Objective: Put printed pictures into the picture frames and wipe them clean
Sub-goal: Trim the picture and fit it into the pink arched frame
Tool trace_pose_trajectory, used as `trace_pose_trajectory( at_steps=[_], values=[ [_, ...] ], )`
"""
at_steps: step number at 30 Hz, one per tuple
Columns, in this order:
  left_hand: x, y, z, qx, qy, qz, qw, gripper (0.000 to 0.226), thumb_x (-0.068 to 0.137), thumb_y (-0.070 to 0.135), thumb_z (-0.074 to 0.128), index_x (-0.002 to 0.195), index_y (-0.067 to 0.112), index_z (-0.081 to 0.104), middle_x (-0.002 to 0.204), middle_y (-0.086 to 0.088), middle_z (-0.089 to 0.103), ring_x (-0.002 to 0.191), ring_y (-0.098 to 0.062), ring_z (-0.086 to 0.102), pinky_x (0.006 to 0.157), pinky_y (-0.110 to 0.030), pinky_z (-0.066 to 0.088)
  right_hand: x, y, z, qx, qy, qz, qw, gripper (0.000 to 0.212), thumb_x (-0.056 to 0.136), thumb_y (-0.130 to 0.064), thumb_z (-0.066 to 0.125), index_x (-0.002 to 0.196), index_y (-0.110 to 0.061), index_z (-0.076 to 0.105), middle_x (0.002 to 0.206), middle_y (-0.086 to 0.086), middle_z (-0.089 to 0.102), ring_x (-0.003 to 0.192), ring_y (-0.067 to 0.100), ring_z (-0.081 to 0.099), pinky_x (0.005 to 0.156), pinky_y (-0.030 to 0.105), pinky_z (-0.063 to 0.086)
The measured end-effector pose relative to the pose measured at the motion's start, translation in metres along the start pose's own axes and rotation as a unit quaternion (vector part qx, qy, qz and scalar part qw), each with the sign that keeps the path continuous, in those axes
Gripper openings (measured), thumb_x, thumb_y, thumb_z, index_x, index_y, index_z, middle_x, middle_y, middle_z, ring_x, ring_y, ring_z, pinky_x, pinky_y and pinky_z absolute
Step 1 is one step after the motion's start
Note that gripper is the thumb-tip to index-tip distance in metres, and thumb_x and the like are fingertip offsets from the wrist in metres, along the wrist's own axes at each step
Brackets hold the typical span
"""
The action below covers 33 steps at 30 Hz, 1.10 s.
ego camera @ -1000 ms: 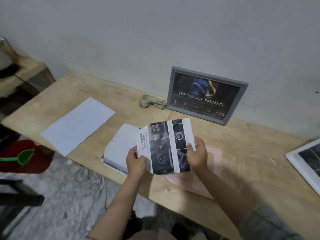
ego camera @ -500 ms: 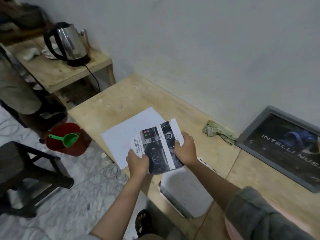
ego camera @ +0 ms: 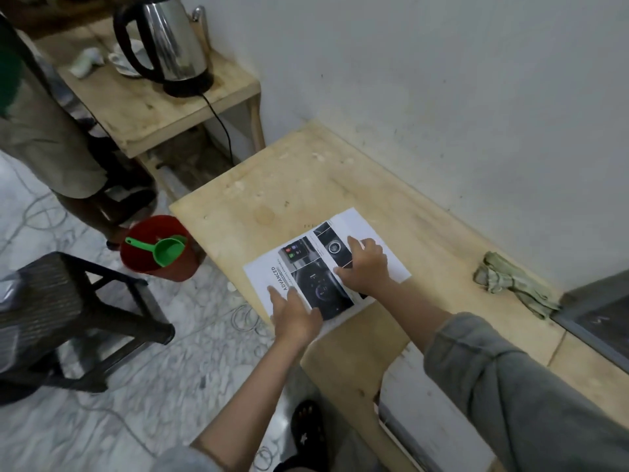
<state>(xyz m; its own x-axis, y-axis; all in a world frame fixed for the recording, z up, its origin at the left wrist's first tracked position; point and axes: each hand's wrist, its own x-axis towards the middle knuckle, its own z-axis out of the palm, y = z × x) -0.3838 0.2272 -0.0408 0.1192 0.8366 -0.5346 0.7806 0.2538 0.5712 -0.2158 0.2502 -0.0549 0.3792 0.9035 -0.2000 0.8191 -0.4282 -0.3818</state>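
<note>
The printed picture (ego camera: 308,272), dark photos with the word ADVANCED on a white margin, lies flat on a blank white sheet (ego camera: 388,257) on the wooden table (ego camera: 306,185). My left hand (ego camera: 294,316) holds its near left edge, fingers stretched over the print. My right hand (ego camera: 366,267) grips its right side with curled fingers. A grey picture frame (ego camera: 599,318) leans on the wall at the right edge, only partly in view. A crumpled greenish cloth (ego camera: 510,281) lies beside that frame.
A white frame back (ego camera: 429,410) lies at the table's near edge under my right sleeve. Left of the table stand a red bucket with a green scoop (ego camera: 160,250), a dark plastic stool (ego camera: 68,311), and a side table with a steel kettle (ego camera: 170,39). A person's legs (ego camera: 51,137) stand at far left.
Both hands carried the printed picture to the left end of the table and lowered it from mid-air onto the white sheet. My view swung left with them.
</note>
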Motion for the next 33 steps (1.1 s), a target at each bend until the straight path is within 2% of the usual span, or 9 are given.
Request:
trace_pose_trajectory(
  at_steps=[3, 6, 12, 16, 19, 20, 23, 27, 33],
  values=[
    [0.003, -0.003, 0.002, 0.085, -0.025, 0.018, 0.996, 0.072, 0.092, 0.034, 0.053, 0.147, 0.002, 0.021, 0.155, -0.022, -0.024, 0.146, -0.037, -0.010, 0.120, -0.041, 0.010, 0.008, 0.006, 0.009, -0.082, -0.073, -0.005, 0.994, 0.082, 0.078, -0.056, 0.063, 0.143, -0.020, 0.029, 0.147, 0.018, 0.023, 0.130, 0.037, 0.030, 0.105, 0.052, 0.026],
    [0.003, -0.006, 0.005, 0.107, -0.039, 0.019, 0.993, 0.079, 0.094, 0.035, 0.051, 0.151, 0.003, 0.008, 0.154, -0.022, -0.027, 0.145, -0.036, -0.018, 0.120, -0.042, 0.002, 0.009, 0.011, 0.017, -0.101, -0.099, -0.008, 0.990, 0.082, 0.082, -0.058, 0.057, 0.147, -0.023, 0.020, 0.153, 0.017, 0.009, 0.136, 0.037, 0.017, 0.110, 0.057, 0.017],
    [-0.006, -0.011, 0.015, 0.086, -0.004, 0.030, 0.996, 0.076, 0.095, 0.030, 0.049, 0.151, 0.005, 0.005, 0.154, -0.024, -0.025, 0.144, -0.037, -0.019, 0.119, -0.044, -0.004, -0.004, 0.019, 0.018, -0.089, -0.066, -0.017, 0.994, 0.076, 0.086, -0.052, 0.054, 0.148, -0.021, 0.021, 0.153, 0.020, 0.012, 0.137, 0.038, 0.019, 0.110, 0.059, 0.017],
    [-0.024, -0.009, 0.027, 0.053, 0.042, 0.051, 0.996, 0.070, 0.092, 0.027, 0.051, 0.149, 0.007, 0.015, 0.157, -0.022, -0.011, 0.146, -0.036, -0.010, 0.119, -0.043, 0.002, -0.027, 0.033, 0.014, -0.085, -0.033, -0.021, 0.996, 0.067, 0.082, -0.047, 0.058, 0.140, -0.016, 0.041, 0.145, 0.024, 0.032, 0.128, 0.042, 0.037, 0.102, 0.058, 0.028],
    [-0.047, -0.003, 0.038, 0.005, 0.044, 0.042, 0.998, 0.066, 0.090, 0.023, 0.051, 0.148, 0.012, 0.021, 0.158, -0.017, -0.005, 0.146, -0.033, -0.006, 0.119, -0.042, 0.006, -0.043, 0.052, 0.009, -0.053, -0.051, -0.017, 0.997, 0.064, 0.072, -0.052, 0.047, 0.117, -0.008, 0.063, 0.121, 0.030, 0.056, 0.098, 0.046, 0.059, 0.082, 0.059, 0.043],
    [-0.056, 0.000, 0.043, -0.012, 0.042, 0.032, 0.999, 0.065, 0.089, 0.021, 0.050, 0.147, 0.013, 0.022, 0.158, -0.015, -0.003, 0.146, -0.032, -0.005, 0.119, -0.042, 0.008, -0.051, 0.056, 0.003, -0.053, -0.053, -0.012, 0.997, 0.063, 0.075, -0.050, 0.049, 0.122, -0.010, 0.060, 0.126, 0.028, 0.052, 0.105, 0.045, 0.056, 0.087, 0.057, 0.041],
    [-0.090, 0.008, 0.062, -0.031, 0.029, 0.007, 0.999, 0.057, 0.090, 0.018, 0.050, 0.142, 0.006, 0.030, 0.156, -0.015, 0.004, 0.144, -0.033, 0.004, 0.117, -0.040, 0.016, -0.079, 0.080, -0.005, -0.081, -0.058, -0.010, 0.995, 0.066, 0.088, -0.044, 0.053, 0.144, -0.018, 0.031, 0.150, 0.018, 0.023, 0.134, 0.036, 0.026, 0.107, 0.052, 0.021],
    [-0.133, 0.006, 0.090, -0.053, 0.016, -0.017, 0.998, 0.046, 0.090, 0.020, 0.055, 0.130, 0.000, 0.042, 0.143, -0.017, 0.025, 0.134, -0.034, 0.028, 0.107, -0.033, 0.029, -0.123, 0.115, -0.019, -0.076, -0.059, -0.010, 0.995, 0.063, 0.091, -0.044, 0.049, 0.144, -0.019, 0.028, 0.150, 0.017, 0.021, 0.134, 0.035, 0.022, 0.108, 0.050, 0.018],
    [-0.182, 0.004, 0.141, -0.057, 0.009, -0.050, 0.997, 0.045, 0.089, 0.028, 0.056, 0.125, 0.003, 0.043, 0.140, -0.017, 0.030, 0.129, -0.035, 0.033, 0.104, -0.036, 0.036, -0.179, 0.175, -0.029, -0.075, -0.088, 0.005, 0.993, 0.062, 0.092, -0.043, 0.047, 0.144, -0.018, 0.024, 0.149, 0.016, 0.019, 0.134, 0.036, 0.021, 0.109, 0.051, 0.017]
  ],
)
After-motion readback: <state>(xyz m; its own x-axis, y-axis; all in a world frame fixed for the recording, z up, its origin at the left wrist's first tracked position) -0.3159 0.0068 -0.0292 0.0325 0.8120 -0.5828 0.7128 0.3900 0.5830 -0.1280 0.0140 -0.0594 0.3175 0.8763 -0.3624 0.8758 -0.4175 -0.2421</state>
